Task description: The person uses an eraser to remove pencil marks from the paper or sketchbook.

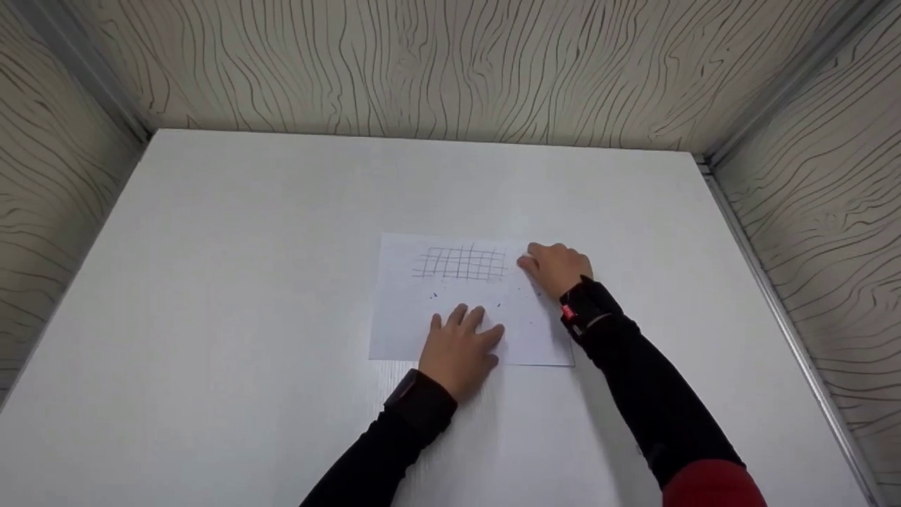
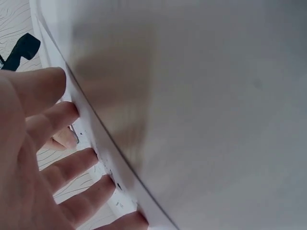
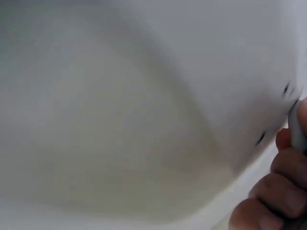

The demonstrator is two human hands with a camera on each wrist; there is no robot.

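Observation:
A white sheet of paper (image 1: 398, 327) lies on the table, with a hand-drawn pencil grid (image 1: 464, 265) on its upper part. My left hand (image 1: 459, 355) rests on the sheet's lower edge with its fingers spread; in the left wrist view the fingertips (image 2: 108, 184) touch the paper. At the sheet's upper right, beside the grid, is my right hand (image 1: 559, 271), its fingers curled. It pinches a small pale eraser (image 3: 296, 128), seen in the right wrist view and mostly hidden by the fingers. Small dark crumbs (image 1: 499, 305) are scattered below the grid.
The paper lies on a wide white table (image 1: 232, 282). Wood-grain panels (image 1: 422, 63) enclose the table at the back and both sides, with metal strips at the corners and along the right edge.

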